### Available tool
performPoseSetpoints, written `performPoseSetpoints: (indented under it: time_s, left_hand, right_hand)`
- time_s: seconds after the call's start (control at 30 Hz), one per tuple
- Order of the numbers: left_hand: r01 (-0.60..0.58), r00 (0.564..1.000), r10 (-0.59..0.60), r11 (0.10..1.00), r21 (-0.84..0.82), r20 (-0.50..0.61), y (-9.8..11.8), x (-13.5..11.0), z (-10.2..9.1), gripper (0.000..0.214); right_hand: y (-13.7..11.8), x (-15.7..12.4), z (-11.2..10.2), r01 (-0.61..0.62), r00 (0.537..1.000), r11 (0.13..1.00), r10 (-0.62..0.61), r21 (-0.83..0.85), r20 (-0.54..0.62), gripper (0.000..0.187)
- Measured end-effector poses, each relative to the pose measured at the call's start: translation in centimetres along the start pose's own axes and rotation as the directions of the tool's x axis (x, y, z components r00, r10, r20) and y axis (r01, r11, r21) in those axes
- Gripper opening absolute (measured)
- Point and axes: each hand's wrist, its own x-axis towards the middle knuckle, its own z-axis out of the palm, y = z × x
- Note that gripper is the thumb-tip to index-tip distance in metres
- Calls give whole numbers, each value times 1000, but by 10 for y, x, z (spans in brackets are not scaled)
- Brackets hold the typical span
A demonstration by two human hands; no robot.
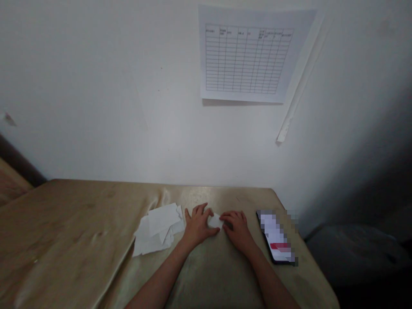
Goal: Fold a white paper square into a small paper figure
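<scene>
Paper slip (215,221) sits between left hand (200,224), curled at its left, grip unclear, and right hand (237,227), pinching its right end.

The background is filled by a pale, plain wall (96,94), marked by a few dark specks. A white printed sheet (247,60) with a ruled grid is fixed high on it, right of centre, and a narrow white strip (304,83) is set slantwise beside it. Below, the bench (219,279) is covered in a brownish, slightly glossy material, creased toward the left. A brown surface (11,180) is glimpsed at the left edge. The right side is sunk in shadow, where a dark rounded shape (350,253) is barely made out.
</scene>
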Motion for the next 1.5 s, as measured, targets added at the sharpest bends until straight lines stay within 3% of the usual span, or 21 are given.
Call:
performPoseSetpoints:
  time_s: [0.2, 0.4, 0.53, 0.63, 0.83, 1.0, 1.33, 1.5]
  left_hand:
    - [-9, 1000, 10, 1000, -21, 21, -1, 0, -1, 52]
    - [-7, 1000, 6, 998, -70, -21, -7, 3, 2, 16]
    - [-32, 999, 29, 995, -91, -44, -12, 7, 3, 6]
    - [-39, 999, 36, 995, -93, -30, -14, 10, 3, 5]
    - [-63, 998, 63, 996, -61, -6, -14, 10, 3, 38]
    - [-63, 998, 64, 995, -81, 16, -12, 9, 0, 29]
    - [-27, 998, 17, 984, -176, -57, -8, 10, 3, 10]
    - [-95, 993, 79, 973, -209, -84, -5, 10, -2, 6]
  right_hand:
    - [1, -1, 2, -2, 1000, 1000, 2, -25, -16, 38]
    - [0, -2, 2, 18, 998, 998, -22, -67, -60, 34]
    - [0, -2, 3, 32, 996, 998, -37, -61, -78, 31]
    - [2, -2, 4, 37, 996, 997, -42, -60, -77, 32]
    - [1, -2, 3, 39, 996, 997, -43, -65, -75, 33]
    - [0, -2, 1, 45, 997, 997, -49, -68, -67, 33]
    - [7, -1, 6, 39, 995, 999, -42, -32, -90, 33]
    - [-1, -2, 0, 56, 994, 998, -60, -40, -87, 18]
